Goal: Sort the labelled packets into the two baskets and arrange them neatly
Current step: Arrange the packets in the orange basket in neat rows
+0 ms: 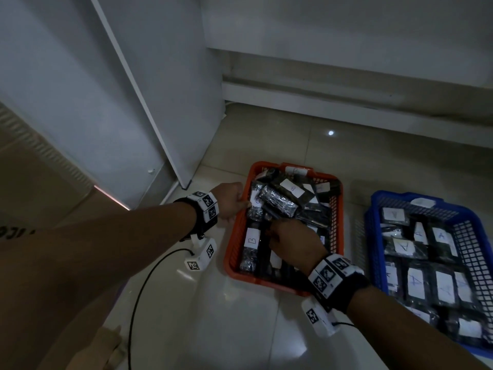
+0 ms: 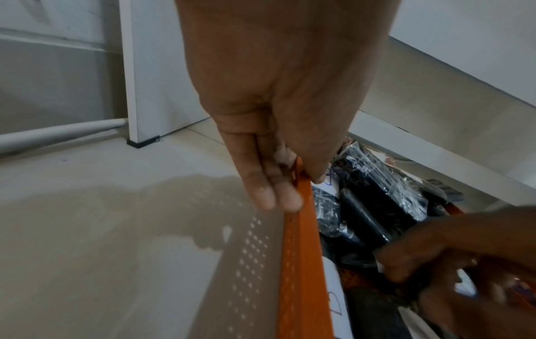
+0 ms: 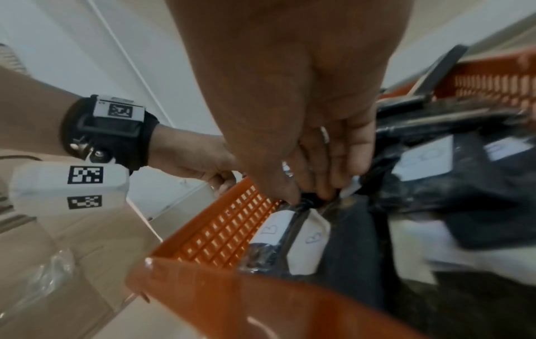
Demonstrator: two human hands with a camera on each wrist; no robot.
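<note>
Head view: lying on the tiled floor (image 1: 306, 145), side by side, orange basket (image 1: 231, 241) to the left and blue basket (image 1: 373, 236) to the right, near but apart. Holding black packets (image 1: 278, 201) with white labels marked B, heaped loosely in the orange basket, some overlapping and tilted. Holding packets marked A (image 1: 414, 283) in rows in the blue basket, mostly flat.

Left hand (image 1: 230, 200) gripping the left rim of the orange basket; in the left wrist view, fingers (image 2: 262, 183) lying down the outside of the rim (image 2: 303, 229), thumb pressing on the inner side, pinching the plastic between them. Casting a dotted shadow of the mesh wall onto the floor beside it.

Right hand (image 1: 292, 243) reaching down into the orange basket, near its left side, among the packets. In the right wrist view, fingertips (image 3: 290, 192) curling together and pinching the top edge of a B packet (image 3: 309, 245), standing nearly upright just beside another B packet (image 3: 268, 238) against the mesh wall (image 3: 226, 231). Wearing a ring (image 3: 287, 168) on one finger.

Strapped to both wrists, black bands with white marker blocks (image 1: 205, 205); trailing from the left one, a black cable (image 1: 149, 279) across the floor. Rising behind the baskets, white panels (image 1: 149, 89).
</note>
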